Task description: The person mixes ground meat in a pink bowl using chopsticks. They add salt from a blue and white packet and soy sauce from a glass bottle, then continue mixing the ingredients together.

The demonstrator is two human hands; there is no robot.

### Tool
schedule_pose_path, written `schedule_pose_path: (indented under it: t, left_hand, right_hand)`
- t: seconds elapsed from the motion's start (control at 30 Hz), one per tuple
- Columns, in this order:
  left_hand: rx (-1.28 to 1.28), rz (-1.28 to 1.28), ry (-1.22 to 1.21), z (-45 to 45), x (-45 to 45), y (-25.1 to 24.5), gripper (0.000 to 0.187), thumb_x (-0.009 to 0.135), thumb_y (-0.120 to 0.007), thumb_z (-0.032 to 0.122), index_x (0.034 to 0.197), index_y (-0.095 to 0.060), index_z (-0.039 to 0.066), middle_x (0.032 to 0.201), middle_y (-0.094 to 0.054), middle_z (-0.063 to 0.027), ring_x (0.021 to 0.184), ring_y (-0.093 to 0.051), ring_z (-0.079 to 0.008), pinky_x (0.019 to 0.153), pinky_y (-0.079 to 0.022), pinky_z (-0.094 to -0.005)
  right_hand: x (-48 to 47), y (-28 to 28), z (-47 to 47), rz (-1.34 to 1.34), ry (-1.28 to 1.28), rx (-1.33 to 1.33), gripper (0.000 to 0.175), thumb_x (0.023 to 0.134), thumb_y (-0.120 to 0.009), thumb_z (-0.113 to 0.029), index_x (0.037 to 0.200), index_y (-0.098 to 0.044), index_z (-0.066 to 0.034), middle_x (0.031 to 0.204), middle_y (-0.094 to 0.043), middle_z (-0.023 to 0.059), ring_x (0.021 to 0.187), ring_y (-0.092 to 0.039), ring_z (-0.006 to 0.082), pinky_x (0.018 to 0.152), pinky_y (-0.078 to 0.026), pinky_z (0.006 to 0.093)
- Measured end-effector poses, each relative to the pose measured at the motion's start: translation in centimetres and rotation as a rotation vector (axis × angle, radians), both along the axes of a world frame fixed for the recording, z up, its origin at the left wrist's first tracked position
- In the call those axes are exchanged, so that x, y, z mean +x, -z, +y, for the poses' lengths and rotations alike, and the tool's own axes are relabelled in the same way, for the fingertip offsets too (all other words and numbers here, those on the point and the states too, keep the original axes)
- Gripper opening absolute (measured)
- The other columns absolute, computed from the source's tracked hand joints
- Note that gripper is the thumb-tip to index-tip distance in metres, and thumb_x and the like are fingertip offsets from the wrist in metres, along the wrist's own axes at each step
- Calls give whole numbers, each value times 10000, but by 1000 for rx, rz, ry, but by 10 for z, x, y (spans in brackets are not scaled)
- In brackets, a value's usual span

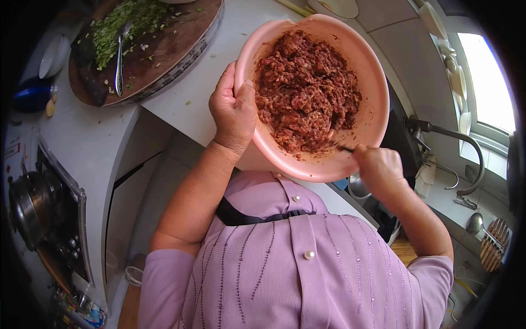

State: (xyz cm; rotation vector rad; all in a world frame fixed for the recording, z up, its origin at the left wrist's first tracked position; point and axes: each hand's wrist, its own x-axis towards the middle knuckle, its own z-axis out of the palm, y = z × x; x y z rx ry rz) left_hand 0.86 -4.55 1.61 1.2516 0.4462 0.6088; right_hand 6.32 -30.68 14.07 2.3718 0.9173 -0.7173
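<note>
A pink plastic basin (373, 94) with reddish-brown minced meat (306, 86) in it is tilted towards me at the counter's edge. My left hand (235, 105) grips the basin's left rim, thumb on the inside. Over the lower right rim, my right hand (379, 168) is closed on a thin dark utensil handle (346, 149); its far end is blurred in the meat, so its kind cannot be told. Bits of meat cling to the basin's inner wall.
A round chopping board (176, 53) with chopped greens (119, 31) and a metal spoon (119, 66) lies at the upper left. A stove with a pot (33, 209) is at the far left. A faucet (472, 144) and a metal ladle (475, 224) are at the right.
</note>
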Motion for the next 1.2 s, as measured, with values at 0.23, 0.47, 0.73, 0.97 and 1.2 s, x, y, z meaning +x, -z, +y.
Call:
schedule_pose_path:
  t: [0.23,0.47,0.73,0.97,1.2]
  left_hand:
    - [29,-4,34,5,-1,5,361,924,-522,-19,1280,-562,-63,1134,-643,-72,980,-578,-104,910,-475,-244]
    - [-62,-22,2,0,0,2,380,931,-527,-9,1305,-551,-68,1139,-643,-73,977,-578,-98,896,-475,-229]
    - [13,-3,51,7,0,5,365,933,-508,-15,1291,-564,-54,1129,-641,-67,975,-578,-103,901,-471,-230]
    - [-3,9,44,5,-1,1,372,931,-498,-21,1296,-559,-51,1118,-637,-59,956,-572,-92,888,-471,-225]
    - [-19,18,66,5,-1,0,407,929,-502,-29,1333,-530,-72,1209,-626,-87,1069,-576,-117,968,-448,-251]
  right_hand:
    - [52,17,97,-127,98,202,178,867,-582,-102,1015,-676,-133,803,-693,99,852,-705,305,715,-547,446]
    - [20,7,2,-133,136,-7,142,869,-582,-111,999,-638,-103,794,-699,127,756,-707,342,635,-547,451]
    - [53,18,86,-102,29,253,138,875,-571,-128,971,-669,-113,818,-703,112,818,-705,314,694,-540,456]
    - [34,15,-9,-224,166,75,126,903,-589,-181,980,-666,-116,751,-693,102,755,-708,310,647,-533,459]
    - [31,16,87,-100,-73,394,108,922,-554,-175,957,-646,-131,765,-668,97,731,-685,323,636,-528,465]
